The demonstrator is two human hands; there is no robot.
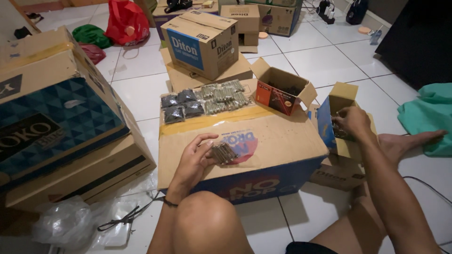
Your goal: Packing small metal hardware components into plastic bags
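Left hand (193, 162): fingers curl around a small clear packet of screws (223, 153), pinching it just above the front half of the big carton top (282, 136).
Packet axis: long side runs front-left to back-right.
Risk: a loose pinch could drop it off the front edge.
Right hand (352, 120): fingers dip into the small open box (336, 101), whether closed on anything I cannot tell; it may tip.
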